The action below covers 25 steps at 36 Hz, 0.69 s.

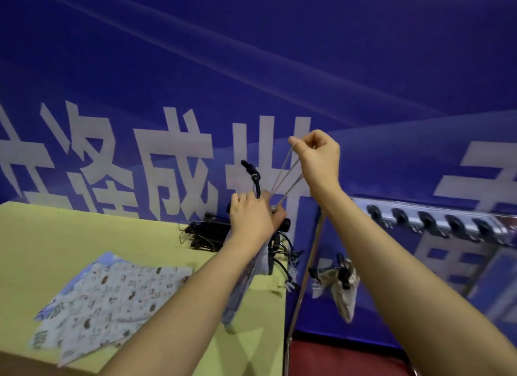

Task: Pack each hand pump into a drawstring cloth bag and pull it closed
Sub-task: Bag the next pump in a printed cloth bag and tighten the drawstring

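My left hand (253, 217) grips the gathered mouth of a pale printed cloth bag (243, 289) that hangs down over the table's right end. A black hand pump (253, 177) sticks up out of the bag above my fist. My right hand (317, 157) is raised higher and to the right, pinching the bag's drawstring cords (285, 177), which run taut down to the bag mouth. Several more black hand pumps (207, 233) lie heaped on the table behind my left hand. Several empty printed bags (112, 300) lie flat on the table's left part.
The yellow-green table (56, 235) ends at a metal leg (302, 286) on the right. Beyond that edge, a filled bag with a pump (341, 289) lies lower down beside a silver rack (436, 221). A blue banner with white characters (173, 157) stands close behind.
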### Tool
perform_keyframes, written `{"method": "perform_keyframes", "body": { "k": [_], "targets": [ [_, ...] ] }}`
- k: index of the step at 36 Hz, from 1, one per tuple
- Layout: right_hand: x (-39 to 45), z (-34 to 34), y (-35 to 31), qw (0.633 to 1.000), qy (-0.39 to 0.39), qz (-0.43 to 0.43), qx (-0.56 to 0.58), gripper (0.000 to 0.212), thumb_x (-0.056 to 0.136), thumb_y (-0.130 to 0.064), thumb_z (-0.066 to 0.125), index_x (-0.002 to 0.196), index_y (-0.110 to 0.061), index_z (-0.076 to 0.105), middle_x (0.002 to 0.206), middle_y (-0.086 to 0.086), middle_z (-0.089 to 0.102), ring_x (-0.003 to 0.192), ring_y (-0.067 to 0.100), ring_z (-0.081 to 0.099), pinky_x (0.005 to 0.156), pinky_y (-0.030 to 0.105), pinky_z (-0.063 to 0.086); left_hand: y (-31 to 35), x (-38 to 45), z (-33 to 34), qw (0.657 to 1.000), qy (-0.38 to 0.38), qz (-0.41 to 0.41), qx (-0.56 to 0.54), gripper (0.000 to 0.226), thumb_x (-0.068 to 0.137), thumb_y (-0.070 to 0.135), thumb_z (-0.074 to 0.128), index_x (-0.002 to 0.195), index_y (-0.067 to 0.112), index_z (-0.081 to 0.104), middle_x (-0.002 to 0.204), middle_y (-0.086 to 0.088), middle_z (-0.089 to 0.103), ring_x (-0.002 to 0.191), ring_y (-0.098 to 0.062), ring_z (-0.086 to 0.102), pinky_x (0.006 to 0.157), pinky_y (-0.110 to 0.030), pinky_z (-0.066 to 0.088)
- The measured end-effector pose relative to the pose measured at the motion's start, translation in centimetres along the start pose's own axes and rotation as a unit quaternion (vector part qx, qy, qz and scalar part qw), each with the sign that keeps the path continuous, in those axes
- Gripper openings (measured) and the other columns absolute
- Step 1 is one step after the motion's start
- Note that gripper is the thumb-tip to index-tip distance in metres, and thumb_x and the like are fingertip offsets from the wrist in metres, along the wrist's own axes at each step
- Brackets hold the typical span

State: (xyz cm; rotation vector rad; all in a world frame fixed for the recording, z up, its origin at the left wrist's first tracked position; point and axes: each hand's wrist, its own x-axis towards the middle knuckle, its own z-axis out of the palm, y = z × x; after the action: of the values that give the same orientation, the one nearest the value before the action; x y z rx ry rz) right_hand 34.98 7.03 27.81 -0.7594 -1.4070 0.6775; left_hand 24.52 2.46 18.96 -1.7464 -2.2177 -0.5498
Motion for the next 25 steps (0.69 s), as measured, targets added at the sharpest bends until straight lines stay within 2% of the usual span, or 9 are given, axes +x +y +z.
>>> {"method": "perform_keyframes", "body": {
  "k": [3,5,8,13,18,20,25],
  "targets": [
    [-0.7,-2.8,1.4,0.999,-0.014,0.023,-0.029,0.029,0.085,-0.015,0.067,0.066,-0.006,0.046,0.055,0.001,0.037,0.054,0.011,0.035,0.058,0.024,0.040,2.4,-1.2,1.7,0.999,-0.039,-0.014,-0.002,0.055,0.091,0.055,0.036,0.119,0.010,0.052,0.110,-0.016,0.061,0.106,-0.033,0.053,0.092,-0.040,0.032],
    [-1.0,-4.7,2.1,0.998,-0.029,0.033,-0.040,0.029,0.085,-0.016,0.068,0.067,-0.004,0.048,0.055,0.001,0.039,0.050,0.008,0.034,0.059,0.022,0.043,4.0,-1.9,2.5,0.998,-0.055,-0.020,-0.015,0.058,0.092,0.058,0.033,0.118,0.010,0.051,0.114,-0.016,0.060,0.107,-0.033,0.051,0.092,-0.041,0.032],
    [-1.1,-6.9,2.5,0.998,-0.038,0.032,-0.049,0.030,0.084,-0.018,0.069,0.069,0.000,0.050,0.054,0.000,0.040,0.050,0.008,0.035,0.055,0.022,0.039,6.1,-2.6,3.3,0.997,-0.065,-0.013,-0.039,0.059,0.092,0.060,0.031,0.120,0.010,0.048,0.117,-0.016,0.057,0.110,-0.033,0.047,0.093,-0.041,0.032],
    [-0.9,-10.1,2.5,0.998,-0.026,0.037,-0.043,0.037,0.084,-0.017,0.069,0.060,-0.012,0.042,0.050,-0.004,0.035,0.046,0.005,0.031,0.050,0.016,0.035,9.9,-3.0,3.4,0.994,-0.102,0.030,-0.037,0.064,0.092,0.063,0.029,0.126,0.012,0.046,0.123,-0.016,0.053,0.114,-0.033,0.044,0.096,-0.040,0.032],
    [-1.1,-12.6,3.0,0.999,0.013,0.034,-0.040,0.037,0.084,-0.015,0.069,0.060,-0.011,0.043,0.052,-0.003,0.035,0.048,0.005,0.032,0.054,0.021,0.036,12.4,-2.8,3.4,0.989,-0.128,0.067,-0.021,0.063,0.093,0.061,0.030,0.126,0.011,0.047,0.127,-0.016,0.051,0.118,-0.032,0.044,0.098,-0.039,0.032],
    [-1.2,-13.4,3.3,0.998,0.026,0.030,-0.041,0.035,0.085,-0.013,0.068,0.062,-0.008,0.043,0.052,-0.001,0.035,0.046,0.003,0.032,0.051,0.018,0.036,13.2,-2.6,3.6,0.987,-0.137,0.079,-0.019,0.061,0.094,0.059,0.030,0.126,0.011,0.047,0.126,-0.017,0.052,0.117,-0.033,0.046,0.097,-0.040,0.034],
    [-1.1,-14.8,3.8,0.997,0.050,0.026,-0.055,0.033,0.085,-0.013,0.068,0.063,-0.007,0.044,0.052,-0.002,0.036,0.045,0.003,0.032,0.051,0.018,0.036,14.9,-2.2,4.0,0.980,-0.157,0.105,-0.062,0.054,0.096,0.055,0.031,0.121,0.011,0.049,0.122,-0.018,0.052,0.113,-0.036,0.051,0.093,-0.042,0.040]
  ]
}}
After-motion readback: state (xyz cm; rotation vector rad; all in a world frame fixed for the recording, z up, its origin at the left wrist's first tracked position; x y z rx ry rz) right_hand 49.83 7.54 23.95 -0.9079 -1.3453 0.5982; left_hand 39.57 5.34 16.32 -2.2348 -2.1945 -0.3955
